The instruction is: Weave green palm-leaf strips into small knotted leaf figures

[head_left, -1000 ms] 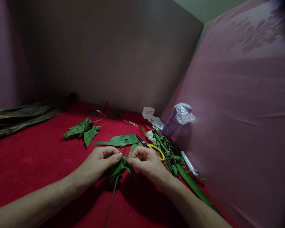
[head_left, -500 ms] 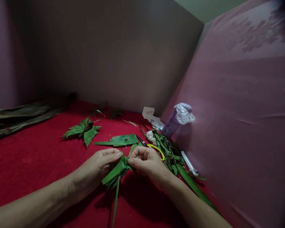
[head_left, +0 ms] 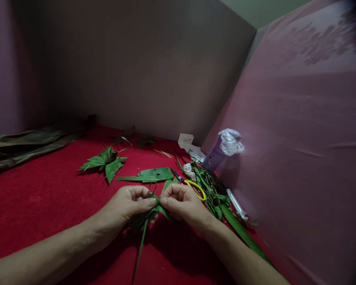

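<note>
My left hand [head_left: 129,204] and my right hand [head_left: 182,202] meet over the red cloth [head_left: 47,198], both pinched on a folded green leaf piece [head_left: 145,219]. A thin loop of leaf strip [head_left: 152,186] stands up between the thumbs. A long narrow tail of the leaf trails down toward me. Flat cut leaf pieces [head_left: 151,174] lie just beyond my fingers. A folded leaf star [head_left: 105,163] rests farther back on the left.
Yellow-handled scissors [head_left: 192,185] lie right behind my right hand. A heap of leaf strips [head_left: 216,194] lines the right panel, beside a plastic-capped purple tube [head_left: 222,148] and paper scraps [head_left: 190,145]. Long dark leaves [head_left: 23,146] lie at the far left.
The leaf bundle swung down and back between my fingers. My left thumb has closed further over the fold, and the loop stands up again.
</note>
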The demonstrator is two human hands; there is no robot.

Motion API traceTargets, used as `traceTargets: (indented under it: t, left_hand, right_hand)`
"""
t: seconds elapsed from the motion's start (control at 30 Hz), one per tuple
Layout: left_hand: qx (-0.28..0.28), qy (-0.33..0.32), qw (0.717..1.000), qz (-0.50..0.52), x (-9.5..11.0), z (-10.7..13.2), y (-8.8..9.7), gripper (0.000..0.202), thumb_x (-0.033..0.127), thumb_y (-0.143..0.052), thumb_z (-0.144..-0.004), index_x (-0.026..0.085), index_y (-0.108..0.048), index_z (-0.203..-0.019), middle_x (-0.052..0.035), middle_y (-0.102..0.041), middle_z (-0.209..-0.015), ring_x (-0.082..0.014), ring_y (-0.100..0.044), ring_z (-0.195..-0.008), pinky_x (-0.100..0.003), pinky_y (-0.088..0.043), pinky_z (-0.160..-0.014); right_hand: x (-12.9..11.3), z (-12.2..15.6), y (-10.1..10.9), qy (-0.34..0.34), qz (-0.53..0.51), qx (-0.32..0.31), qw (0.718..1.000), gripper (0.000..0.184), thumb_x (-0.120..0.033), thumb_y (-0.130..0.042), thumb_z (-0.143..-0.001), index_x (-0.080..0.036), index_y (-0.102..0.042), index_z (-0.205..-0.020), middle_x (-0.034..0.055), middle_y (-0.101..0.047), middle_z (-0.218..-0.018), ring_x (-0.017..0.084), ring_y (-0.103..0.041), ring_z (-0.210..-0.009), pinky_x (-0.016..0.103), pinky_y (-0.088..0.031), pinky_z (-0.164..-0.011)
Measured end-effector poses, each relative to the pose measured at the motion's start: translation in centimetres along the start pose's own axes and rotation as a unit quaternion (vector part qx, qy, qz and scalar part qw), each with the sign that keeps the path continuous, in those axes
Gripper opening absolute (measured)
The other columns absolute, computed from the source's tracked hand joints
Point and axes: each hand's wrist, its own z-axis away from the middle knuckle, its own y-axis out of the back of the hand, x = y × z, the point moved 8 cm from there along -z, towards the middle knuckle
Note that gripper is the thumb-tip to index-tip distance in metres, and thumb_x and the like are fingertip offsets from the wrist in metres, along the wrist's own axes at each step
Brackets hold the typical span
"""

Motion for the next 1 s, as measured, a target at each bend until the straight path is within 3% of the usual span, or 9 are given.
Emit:
traceTargets:
  t: [0.3, 0.47, 0.67, 1.0]
  left_hand:
    - [-0.008, 0.003, 1.000, -0.005, 0.01, 0.03, -0.23, 0.030, 0.042, -0.070, -0.067, 0.013, -0.059, -0.066, -0.0050, -0.068, -0.058, -0.0118, -0.058, -0.046, -0.018, -0.034, -0.042]
    - [-0.015, 0.022, 1.000, -0.013, -0.26, 0.05, -0.08, 0.025, 0.035, -0.073, -0.064, 0.014, -0.059, -0.065, -0.0043, -0.069, -0.058, -0.0122, -0.060, -0.048, -0.020, -0.040, -0.047]
    - [-0.030, 0.010, 0.999, 0.001, -0.51, -0.43, 0.04, 0.028, 0.038, -0.073, -0.065, 0.013, -0.059, -0.066, -0.0063, -0.071, -0.061, -0.0136, -0.062, -0.051, -0.022, -0.043, -0.050]
    - [0.008, -0.002, 1.000, 0.001, 0.23, -0.10, 0.61, 0.028, 0.040, -0.071, -0.066, 0.015, -0.058, -0.066, -0.0030, -0.066, -0.054, -0.0115, -0.055, -0.044, -0.019, -0.035, -0.043]
  right_hand:
    - [-0.06, 0.01, 0.34, 0.000, 0.004, 0.027, 1.000, 0.027, -0.039, -0.066, -0.070, -0.016, -0.052, -0.066, -0.0079, -0.043, -0.047, 0.003, -0.032, -0.038, 0.017, -0.022, -0.037]
    - [0.03, 0.03, 0.29, -0.003, 0.005, 0.023, 1.000, 0.029, -0.040, -0.067, -0.070, -0.016, -0.052, -0.067, -0.0075, -0.043, -0.047, 0.004, -0.033, -0.039, 0.017, -0.023, -0.037]
    - [0.20, -0.07, 0.36, -0.001, 0.001, 0.015, 1.000, 0.029, -0.040, -0.066, -0.071, -0.015, -0.052, -0.068, -0.0070, -0.045, -0.049, 0.004, -0.034, -0.040, 0.016, -0.023, -0.037]
    - [0.04, -0.10, 0.45, 0.017, 0.005, 0.020, 1.000, 0.029, -0.041, -0.066, -0.072, -0.015, -0.053, -0.068, -0.0055, -0.046, -0.053, 0.004, -0.035, -0.044, 0.016, -0.026, -0.039]
